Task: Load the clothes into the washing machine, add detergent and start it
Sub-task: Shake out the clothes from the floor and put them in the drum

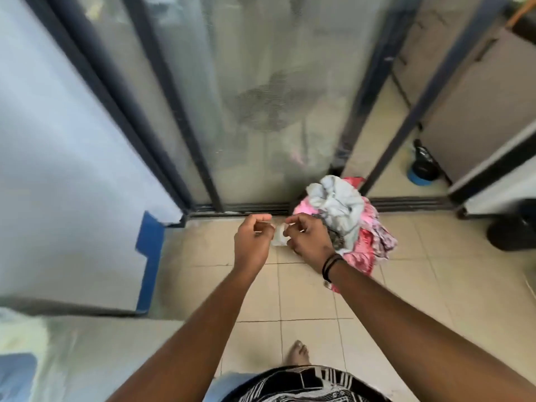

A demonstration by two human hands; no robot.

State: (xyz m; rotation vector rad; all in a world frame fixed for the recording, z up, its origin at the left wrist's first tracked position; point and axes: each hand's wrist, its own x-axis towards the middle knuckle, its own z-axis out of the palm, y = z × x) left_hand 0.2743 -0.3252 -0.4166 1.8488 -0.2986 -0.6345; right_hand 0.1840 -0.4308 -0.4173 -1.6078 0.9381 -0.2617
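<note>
A pile of clothes, pale grey-blue cloth on top of pink patterned fabric, lies on the tiled floor against the sliding door track. In front of me both hands meet over a small white object, probably a sachet or packet. My left hand pinches its left side with curled fingers. My right hand, with a black band at the wrist, pinches its right side. The object is blurred and mostly hidden by fingers. A white surface with a blue patch at the lower left may be the washing machine.
Dark-framed sliding glass doors stand ahead, with a gap open at the right. A white panel with blue trim is on the left. A dark bottle on a blue base and a black bin sit at the right. My bare foot is on beige tiles.
</note>
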